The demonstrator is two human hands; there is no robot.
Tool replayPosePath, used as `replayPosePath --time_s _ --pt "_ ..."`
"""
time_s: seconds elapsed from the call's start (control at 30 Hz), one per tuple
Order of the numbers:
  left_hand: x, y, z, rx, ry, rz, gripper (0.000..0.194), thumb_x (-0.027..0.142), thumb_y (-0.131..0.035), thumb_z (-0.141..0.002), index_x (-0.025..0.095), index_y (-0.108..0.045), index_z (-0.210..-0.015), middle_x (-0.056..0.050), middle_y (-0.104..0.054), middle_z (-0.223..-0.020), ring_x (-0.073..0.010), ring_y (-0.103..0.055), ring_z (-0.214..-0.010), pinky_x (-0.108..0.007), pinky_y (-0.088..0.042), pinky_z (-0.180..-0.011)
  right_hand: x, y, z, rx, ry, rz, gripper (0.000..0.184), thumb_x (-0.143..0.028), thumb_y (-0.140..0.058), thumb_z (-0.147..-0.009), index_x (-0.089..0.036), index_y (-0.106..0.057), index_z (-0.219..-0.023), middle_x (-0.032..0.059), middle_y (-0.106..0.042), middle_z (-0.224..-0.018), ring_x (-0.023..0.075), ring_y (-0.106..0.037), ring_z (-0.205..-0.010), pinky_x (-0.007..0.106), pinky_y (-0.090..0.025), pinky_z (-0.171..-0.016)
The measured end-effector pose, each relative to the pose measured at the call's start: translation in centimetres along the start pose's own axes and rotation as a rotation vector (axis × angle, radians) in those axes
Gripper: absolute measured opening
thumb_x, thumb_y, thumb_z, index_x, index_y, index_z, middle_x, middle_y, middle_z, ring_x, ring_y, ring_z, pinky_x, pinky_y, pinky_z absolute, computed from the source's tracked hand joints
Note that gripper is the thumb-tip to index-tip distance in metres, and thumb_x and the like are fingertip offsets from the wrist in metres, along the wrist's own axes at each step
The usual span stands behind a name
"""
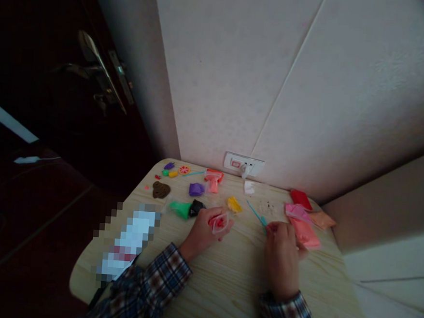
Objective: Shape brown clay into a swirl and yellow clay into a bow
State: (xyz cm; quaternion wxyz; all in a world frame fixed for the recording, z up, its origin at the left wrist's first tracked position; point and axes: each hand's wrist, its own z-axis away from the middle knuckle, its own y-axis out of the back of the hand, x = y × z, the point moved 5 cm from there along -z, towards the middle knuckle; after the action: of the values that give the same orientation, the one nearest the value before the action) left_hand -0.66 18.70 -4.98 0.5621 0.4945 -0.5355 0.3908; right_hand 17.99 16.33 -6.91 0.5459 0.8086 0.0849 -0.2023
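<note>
Bag (220, 222), gripped in left hand (204, 230), lies left of right hand (282, 258), whose closed fingertips hold teal tool (263, 221), its long axis slanting forward-left.

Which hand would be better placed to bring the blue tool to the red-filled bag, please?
Probably the right hand: its fingers are at the near end of the blue tool, while the left hand holds the red-filled bag.

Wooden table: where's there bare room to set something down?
The widest bare patch of the wooden table runs between the left hand and right hand, toward the near edge. It's crowded far left, around the purple packet and brown piece, and right, around the pink packet.
</note>
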Motion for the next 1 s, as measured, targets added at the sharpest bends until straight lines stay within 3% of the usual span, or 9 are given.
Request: replayPosePath --time_s 0.1,0.17,0.33,0.5,0.63,0.73,0.83,1.0 --pt "-0.3 0.6 -0.3 0.071 -0.004 -0.012 0.038 0.033 -0.062 -0.076 0.019 -0.037 -0.052 0.007 -0.034 -0.051 -0.0063 -0.032 -0.045 -0.022 -0.027 -0.045 -0.7 1.4 -0.2 -0.125 0.023 -0.413 0.021 -0.036 -0.036 -0.091 -0.022 -0.047 -0.08 0.0028 -0.058 -0.067 0.0188 -0.056 -0.062 0.032 -0.04 -0.061" --pt "-0.3 0.8 -0.4 0.083 -0.036 -0.027 0.037 0.033 -0.061 -0.076 0.019 -0.036 -0.053 0.006 -0.034 -0.053 -0.0071 -0.032 -0.049 -0.022 -0.028 -0.049 -1.5 3.0 -0.3 -0.183 0.07 -0.533 0.02 -0.037 -0.04 -0.09 -0.023 -0.048 -0.079 -0.0009 -0.054 -0.06 0.0155 -0.052 -0.053 0.028 -0.039 -0.053" --pt "0.0 0.6 -0.3 0.014 -0.085 -0.135 0.031 0.028 -0.062 -0.072 0.018 -0.039 -0.054 0.005 -0.039 -0.055 -0.0084 -0.035 -0.054 -0.023 -0.028 -0.053 -3.1 7.4 -1.1 -0.041 0.339 -0.441 0.02 -0.04 -0.045 -0.09 -0.025 -0.053 -0.08 0.0006 -0.058 -0.065 0.0153 -0.055 -0.054 0.028 -0.04 -0.05" --pt "0.2 0.5 -0.1 -0.027 -0.128 -0.337 0.025 0.019 -0.061 -0.07 0.018 -0.042 -0.053 0.006 -0.04 -0.052 -0.0086 -0.037 -0.051 -0.023 -0.024 -0.052 -3.7 6.8 -1.3 -0.061 0.554 -0.351 0.026 -0.043 -0.043 -0.092 -0.025 -0.056 -0.079 0.0029 -0.064 -0.069 0.0173 -0.059 -0.06 0.03 -0.043 -0.055" --pt "0.2 0.6 0.0 -0.045 -0.14 -0.466 0.026 0.017 -0.058 -0.072 0.019 -0.04 -0.054 0.006 -0.036 -0.049 -0.0089 -0.036 -0.048 -0.024 -0.023 -0.051 -4.0 5.7 -1.1 -0.081 0.559 -0.342 0.029 -0.043 -0.041 -0.093 -0.023 -0.056 -0.078 0.0033 -0.061 -0.069 0.0174 -0.056 -0.061 0.031 -0.041 -0.056" --pt "0.2 1.0 0.0 -0.017 -0.113 -0.531 0.012 0.013 -0.058 -0.069 0.02 -0.049 -0.069 0.006 -0.044 -0.054 -0.0106 -0.043 -0.05 -0.023 -0.027 -0.052 -4.3 5.0 -0.9 -0.126 0.524 -0.384 0.026 -0.041 -0.044 -0.093 -0.023 -0.057 -0.081 0.0035 -0.061 -0.071 0.0175 -0.056 -0.065 0.03 -0.042 -0.059" --pt "0.2 1.3 0.0 0.044 -0.095 -0.495 0.033 0.012 -0.061 -0.066 0.021 -0.047 -0.094 0.002 -0.059 -0.079 -0.0147 -0.057 -0.068 -0.024 -0.04 -0.062 -3.9 4.0 -0.8 -0.176 0.434 -0.462 0.022 -0.039 -0.047 -0.091 -0.023 -0.06 -0.084 0.0028 -0.06 -0.071 0.0168 -0.055 -0.064 0.029 -0.043 -0.057" --pt "0.4 1.1 -0.2 0.04 -0.182 -0.277 0.042 0.012 -0.065 -0.069 0.022 -0.037 -0.098 -0.011 -0.054 -0.116 -0.0205 -0.055 -0.108 -0.034 -0.044 -0.091 -1.4 2.2 -1.2 -0.183 0.188 -0.591 0.023 -0.042 -0.051 -0.087 -0.022 -0.06 -0.08 0.0008 -0.059 -0.069 0.0152 -0.052 -0.061 0.026 -0.041 -0.054"
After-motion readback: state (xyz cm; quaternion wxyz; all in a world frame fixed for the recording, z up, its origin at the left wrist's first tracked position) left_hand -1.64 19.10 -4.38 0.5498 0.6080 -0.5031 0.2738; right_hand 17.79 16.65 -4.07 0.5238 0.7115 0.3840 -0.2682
